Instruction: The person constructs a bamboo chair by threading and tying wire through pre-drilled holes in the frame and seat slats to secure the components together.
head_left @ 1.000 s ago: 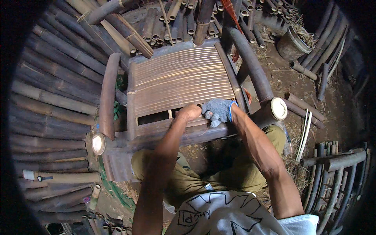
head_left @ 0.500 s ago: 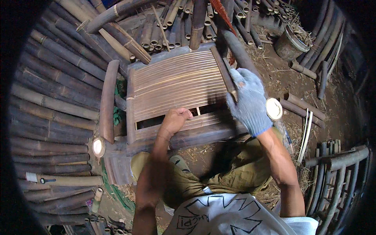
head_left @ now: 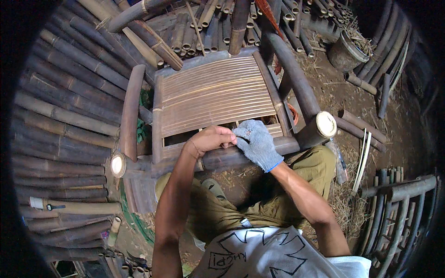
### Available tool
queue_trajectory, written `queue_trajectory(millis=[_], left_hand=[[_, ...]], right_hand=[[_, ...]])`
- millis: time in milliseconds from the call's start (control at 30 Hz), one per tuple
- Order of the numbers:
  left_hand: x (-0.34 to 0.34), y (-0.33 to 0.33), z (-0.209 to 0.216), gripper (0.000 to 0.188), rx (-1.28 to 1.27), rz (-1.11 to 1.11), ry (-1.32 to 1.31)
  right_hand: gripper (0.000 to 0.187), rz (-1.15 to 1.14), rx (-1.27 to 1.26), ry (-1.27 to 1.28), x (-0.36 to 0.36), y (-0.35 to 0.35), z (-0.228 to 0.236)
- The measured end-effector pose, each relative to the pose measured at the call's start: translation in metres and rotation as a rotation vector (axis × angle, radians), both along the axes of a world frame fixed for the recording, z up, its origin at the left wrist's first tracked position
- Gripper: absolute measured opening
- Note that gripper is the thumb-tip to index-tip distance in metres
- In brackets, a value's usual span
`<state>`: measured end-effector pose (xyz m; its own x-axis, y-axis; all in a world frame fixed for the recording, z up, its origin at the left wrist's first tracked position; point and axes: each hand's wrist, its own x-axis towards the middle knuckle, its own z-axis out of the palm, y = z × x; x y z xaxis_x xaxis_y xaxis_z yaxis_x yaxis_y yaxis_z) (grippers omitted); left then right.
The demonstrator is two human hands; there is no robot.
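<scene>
Bamboo seat [head_left: 213,99] lies in front of us, slatted but for a gap [head_left: 181,138] behind its front rail [head_left: 227,161]. Our gloved right hand [head_left: 256,142] is now back from the right side rail [head_left: 270,88], beside our bare left hand [head_left: 211,140], so both share one spot. Their curled fingertips meet or nearly; what they pinch, if anything, we cannot tell.

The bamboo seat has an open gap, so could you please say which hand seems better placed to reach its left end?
Probably the left hand: it is closer to the left end of the gap, while the gloved right hand is farther to the right.
</scene>
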<state>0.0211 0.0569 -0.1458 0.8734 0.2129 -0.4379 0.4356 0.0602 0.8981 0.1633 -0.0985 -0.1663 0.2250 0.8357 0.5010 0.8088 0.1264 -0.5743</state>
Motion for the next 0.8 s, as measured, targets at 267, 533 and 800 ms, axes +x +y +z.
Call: queue_trajectory(millis=[267, 533, 800], left_hand=[[0.012, 0.011, -0.003, 0.024, 0.148, 0.262, 0.115], [0.038, 0.004, -0.036, 0.037, 0.329, 0.328, 0.019], [0.042, 0.004, -0.049, 0.04, 0.514, 0.297, 0.082]], right_hand=[[0.019, -0.013, -0.156, 0.508, 0.006, -0.052, 0.027], [0.044, -0.024, -0.073, 1.219, 0.031, -0.194, 0.092], [0.055, 0.124, 0.275, 1.71, 0.026, -0.191, 0.151]])
